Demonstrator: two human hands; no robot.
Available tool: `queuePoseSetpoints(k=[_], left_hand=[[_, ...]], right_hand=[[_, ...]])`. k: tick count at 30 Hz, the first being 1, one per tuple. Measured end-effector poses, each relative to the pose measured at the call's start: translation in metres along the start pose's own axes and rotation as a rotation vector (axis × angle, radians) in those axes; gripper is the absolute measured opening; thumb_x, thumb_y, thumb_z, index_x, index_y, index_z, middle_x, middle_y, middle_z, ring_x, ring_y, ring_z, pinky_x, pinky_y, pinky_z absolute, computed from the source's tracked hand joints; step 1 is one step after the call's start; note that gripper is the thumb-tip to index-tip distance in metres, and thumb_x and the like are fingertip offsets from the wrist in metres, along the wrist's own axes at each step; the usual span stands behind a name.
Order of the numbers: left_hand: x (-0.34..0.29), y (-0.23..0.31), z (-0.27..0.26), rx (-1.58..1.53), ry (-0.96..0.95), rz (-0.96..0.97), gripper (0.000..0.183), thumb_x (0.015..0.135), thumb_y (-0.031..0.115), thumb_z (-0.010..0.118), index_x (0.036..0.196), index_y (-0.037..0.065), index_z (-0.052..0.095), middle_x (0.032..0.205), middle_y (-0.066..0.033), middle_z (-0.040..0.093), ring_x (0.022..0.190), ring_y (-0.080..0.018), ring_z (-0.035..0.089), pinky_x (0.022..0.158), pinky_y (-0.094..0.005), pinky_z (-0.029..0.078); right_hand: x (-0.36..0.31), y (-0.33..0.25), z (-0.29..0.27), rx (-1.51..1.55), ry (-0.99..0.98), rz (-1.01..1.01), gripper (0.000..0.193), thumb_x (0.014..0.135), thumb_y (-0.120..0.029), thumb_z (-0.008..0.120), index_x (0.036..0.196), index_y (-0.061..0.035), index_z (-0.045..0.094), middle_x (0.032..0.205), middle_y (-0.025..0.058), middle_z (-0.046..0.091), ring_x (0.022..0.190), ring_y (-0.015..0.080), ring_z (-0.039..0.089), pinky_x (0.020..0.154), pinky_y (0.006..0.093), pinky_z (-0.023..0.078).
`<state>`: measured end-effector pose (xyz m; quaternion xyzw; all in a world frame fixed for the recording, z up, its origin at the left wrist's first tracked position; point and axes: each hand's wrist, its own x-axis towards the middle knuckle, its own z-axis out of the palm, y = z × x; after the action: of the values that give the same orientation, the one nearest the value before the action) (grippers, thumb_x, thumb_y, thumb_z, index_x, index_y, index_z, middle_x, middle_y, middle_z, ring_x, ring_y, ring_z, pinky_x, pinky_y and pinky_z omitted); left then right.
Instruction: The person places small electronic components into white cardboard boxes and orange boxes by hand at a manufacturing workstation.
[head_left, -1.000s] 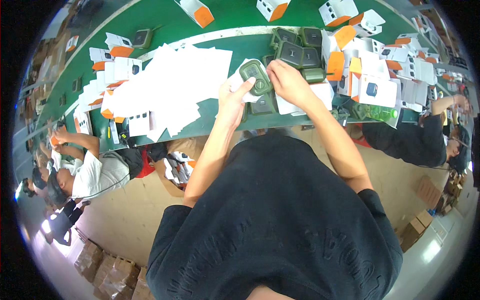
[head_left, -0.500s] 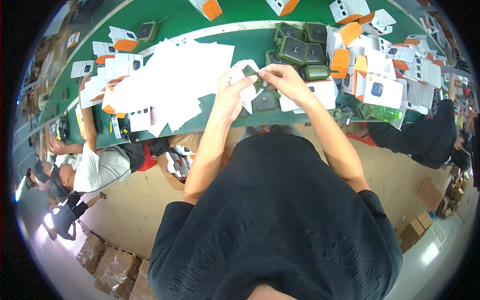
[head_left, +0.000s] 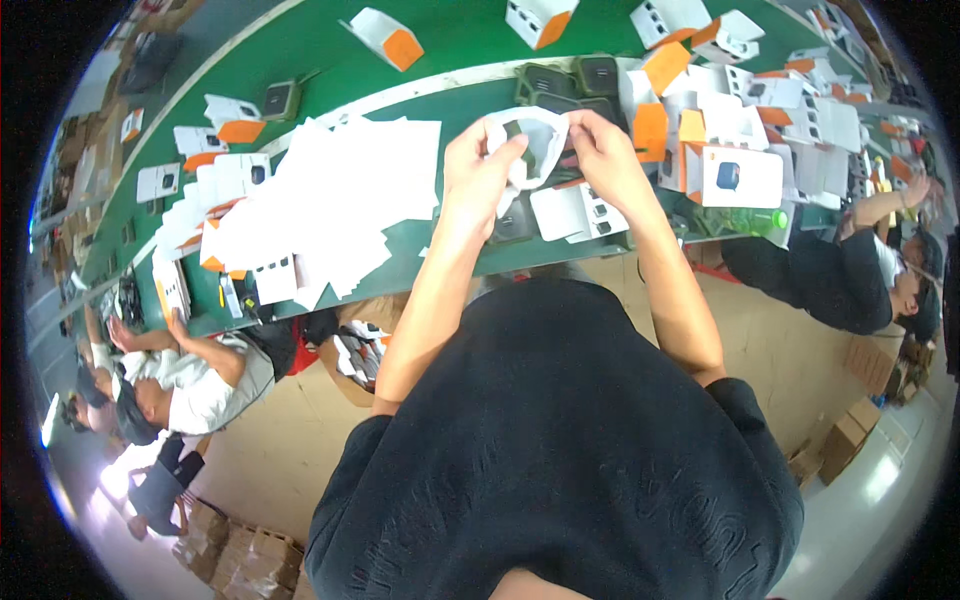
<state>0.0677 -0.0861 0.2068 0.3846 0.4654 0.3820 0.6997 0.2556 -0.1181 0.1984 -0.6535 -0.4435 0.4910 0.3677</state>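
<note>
While you hold it up above the near edge of the green work table [head_left: 420, 45], the thin white plastic bag [head_left: 528, 145] hangs stretched between both your hands with its mouth spread, and a small dark green square device [head_left: 537, 152] shows inside it. Your left hand [head_left: 478, 165] pinches the bag's left edge, thumb and fingers closed on the film; your right hand [head_left: 608, 160] grips the right edge the same way, fingers curled around the plastic. Just beyond the bag, a cluster of dark green square devices [head_left: 575, 80] sits on the table, touching one another. Below your hands lie 2 flat white printed cards [head_left: 578, 212] beside another dark device [head_left: 515, 222] near the table's front edge. To your left spreads a loose heap of white paper sheets [head_left: 320, 200], overlapping and running to the edge. To your right stand white cardboard cartons with orange flaps [head_left: 700, 150], some open, crowded together, and a green plastic bottle [head_left: 735, 222] lies on its side close to them. Farther back, 2 more orange-and-white cartons [head_left: 385, 38] rest well apart on the green surface. A person in a white shirt [head_left: 200, 385] sits lower left, and a person in a dark shirt [head_left: 830, 280] leans at the right, one arm raised toward the table.
</note>
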Motion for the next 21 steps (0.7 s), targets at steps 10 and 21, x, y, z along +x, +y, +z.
queuePoseSetpoints(k=[10,21], left_hand=[[0.059,0.057,0.126,0.350,-0.857,0.226,0.024,0.096,0.016,0.067,0.078,0.005,0.056,0.074,0.0049,0.055,0.069,-0.0025,0.050,0.063,-0.0229,0.042],[0.395,-0.054,0.307,0.775,-0.091,0.677,0.034,0.085,0.006,0.063,0.119,0.005,0.059,0.116,-0.0242,0.068,0.109,-0.0438,0.064,0.094,-0.0502,0.051]], right_hand=[[-0.014,-0.016,-0.089,-0.240,0.171,-0.394,0.081,0.075,-0.010,0.078,0.145,-0.0065,0.038,0.116,0.0203,0.065,0.110,0.0358,0.066,0.095,0.0398,0.051],[0.233,0.028,-0.267,-0.111,0.823,-0.461,0.060,0.080,-0.007,0.075,0.133,-0.0091,0.049,0.102,0.0155,0.063,0.100,0.0284,0.064,0.089,0.0409,0.052]])
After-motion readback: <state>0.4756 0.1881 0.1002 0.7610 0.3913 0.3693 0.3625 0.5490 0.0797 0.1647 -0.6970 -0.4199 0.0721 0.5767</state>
